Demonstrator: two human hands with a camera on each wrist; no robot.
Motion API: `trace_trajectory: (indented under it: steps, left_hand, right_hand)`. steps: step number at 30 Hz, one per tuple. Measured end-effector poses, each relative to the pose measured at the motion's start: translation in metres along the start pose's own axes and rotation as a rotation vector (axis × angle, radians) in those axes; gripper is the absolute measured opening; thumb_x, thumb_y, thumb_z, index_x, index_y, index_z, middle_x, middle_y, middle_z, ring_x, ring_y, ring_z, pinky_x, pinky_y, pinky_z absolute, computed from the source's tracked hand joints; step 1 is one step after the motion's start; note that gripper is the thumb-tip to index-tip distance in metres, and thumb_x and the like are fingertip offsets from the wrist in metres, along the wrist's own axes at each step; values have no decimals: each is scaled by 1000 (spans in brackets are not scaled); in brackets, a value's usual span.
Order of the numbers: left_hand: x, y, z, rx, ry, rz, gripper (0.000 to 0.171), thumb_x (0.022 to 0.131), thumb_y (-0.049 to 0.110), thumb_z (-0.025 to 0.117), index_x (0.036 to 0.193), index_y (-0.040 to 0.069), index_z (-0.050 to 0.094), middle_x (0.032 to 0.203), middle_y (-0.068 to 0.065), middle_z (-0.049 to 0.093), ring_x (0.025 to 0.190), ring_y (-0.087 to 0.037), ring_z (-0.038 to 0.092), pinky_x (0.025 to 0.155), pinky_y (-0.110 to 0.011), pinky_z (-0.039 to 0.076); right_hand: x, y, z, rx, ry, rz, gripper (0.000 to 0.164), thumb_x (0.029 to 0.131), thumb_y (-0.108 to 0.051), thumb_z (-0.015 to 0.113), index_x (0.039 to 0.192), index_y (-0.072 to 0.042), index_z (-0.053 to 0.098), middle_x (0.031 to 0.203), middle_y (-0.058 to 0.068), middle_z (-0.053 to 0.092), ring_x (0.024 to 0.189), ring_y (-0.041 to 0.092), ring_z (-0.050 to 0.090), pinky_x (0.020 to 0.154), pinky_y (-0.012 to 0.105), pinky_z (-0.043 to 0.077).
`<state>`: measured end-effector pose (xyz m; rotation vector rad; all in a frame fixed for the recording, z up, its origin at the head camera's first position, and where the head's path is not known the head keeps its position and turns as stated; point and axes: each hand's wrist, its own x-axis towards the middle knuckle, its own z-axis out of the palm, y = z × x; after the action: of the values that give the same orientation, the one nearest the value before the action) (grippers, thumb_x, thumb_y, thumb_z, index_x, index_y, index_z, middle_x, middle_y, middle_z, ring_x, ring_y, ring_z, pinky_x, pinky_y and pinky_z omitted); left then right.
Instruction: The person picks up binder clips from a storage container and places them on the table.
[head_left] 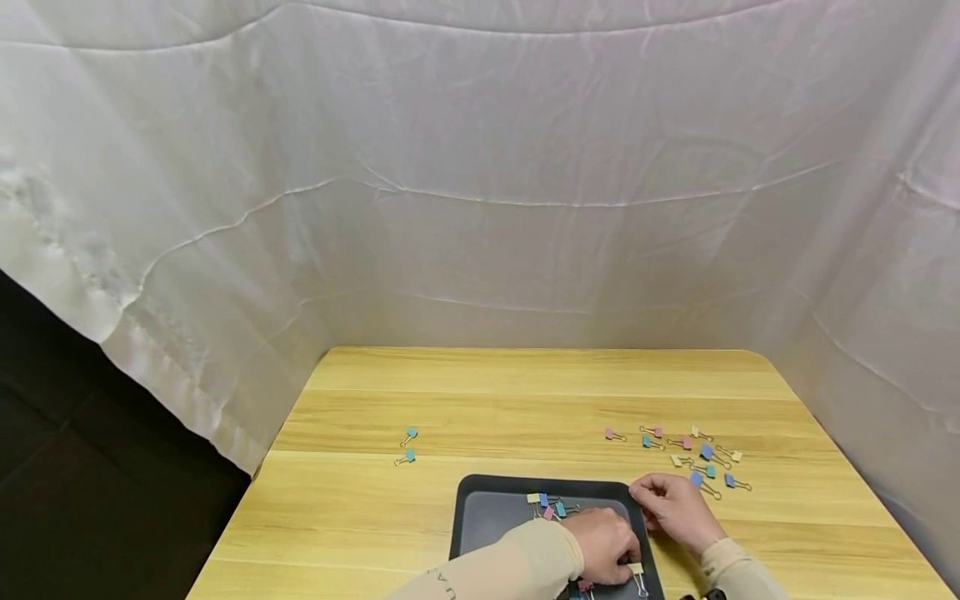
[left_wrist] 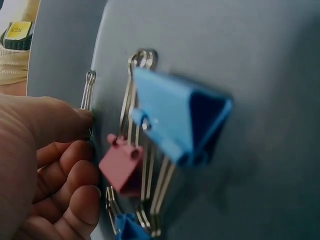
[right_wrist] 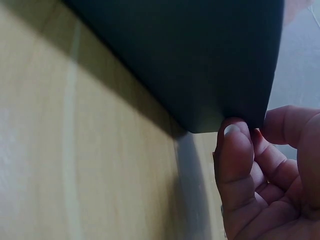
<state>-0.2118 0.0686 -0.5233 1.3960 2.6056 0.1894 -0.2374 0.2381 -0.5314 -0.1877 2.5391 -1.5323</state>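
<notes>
Inside the dark grey tray (head_left: 480,483), my left hand (head_left: 603,546) pinches a yellow binder clip (head_left: 636,569) near the right wall. The left wrist view shows that clip's wire handles (left_wrist: 89,90) beyond the thumb; its body is hidden by the fingers. Beside this hand lie a light blue binder clip (left_wrist: 167,112), a pink binder clip (left_wrist: 122,167) and a darker blue binder clip (left_wrist: 131,227). My right hand (head_left: 678,512) grips the tray's far right corner between thumb and fingers. That corner (right_wrist: 235,95) looks raised off the table in the right wrist view.
Several more clips, among them a yellow one (head_left: 533,499), lie in the tray's far part. On the wooden table (head_left: 525,408), several loose clips, including a blue one (head_left: 707,452), lie at right. Two teal clips (head_left: 410,457) lie at left. A pale curtain (head_left: 525,250) encloses the table.
</notes>
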Motion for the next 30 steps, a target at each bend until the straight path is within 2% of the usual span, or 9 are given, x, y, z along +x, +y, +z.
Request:
trace_trajectory:
  steps: [5, 14, 19, 23, 30]
  left_hand:
    - [-2, -3, 0, 12, -13, 8, 14, 80, 29, 67, 66, 29, 63, 56, 22, 49, 49, 6, 44, 50, -10, 35]
    - [-10, -11, -2, 75, 36, 3, 22, 75, 29, 67, 56, 28, 55, 50, 20, 44, 46, 3, 41, 46, -12, 33]
    - [-18, -17, -4, 71, 19, -9, 33, 75, 27, 65, 49, 23, 45, 42, 13, 34, 40, -3, 29, 41, -16, 25]
    - [-23, -22, -5, 100, 34, -6, 37, 74, 25, 64, 47, 20, 39, 41, 9, 28, 39, -6, 23, 40, -19, 21]
    - [-35, -30, -8, 160, 95, -39, 36, 70, 28, 65, 45, 24, 40, 39, 13, 32, 38, -3, 28, 40, -18, 24]
  right_hand:
    - [0, 1, 1, -11, 3, -4, 22, 87, -20, 61, 91, 1, 65, 64, 9, 58, 53, 17, 55, 48, 30, 50]
    - [0, 2, 2, -12, 12, -1, 19, 87, -18, 61, 90, 1, 66, 62, 8, 56, 52, 16, 55, 48, 30, 50]
    - [-1, -1, 1, 1, 12, -1, 22, 87, -20, 62, 91, 2, 65, 62, 9, 56, 52, 16, 54, 48, 30, 50]
    - [-1, -2, 1, 12, 15, 10, 23, 87, -21, 62, 90, 2, 65, 63, 9, 56, 52, 16, 53, 48, 30, 49]
    - [0, -1, 2, 4, 21, 17, 21, 87, -18, 62, 90, 2, 65, 62, 8, 55, 52, 16, 53, 48, 30, 49]
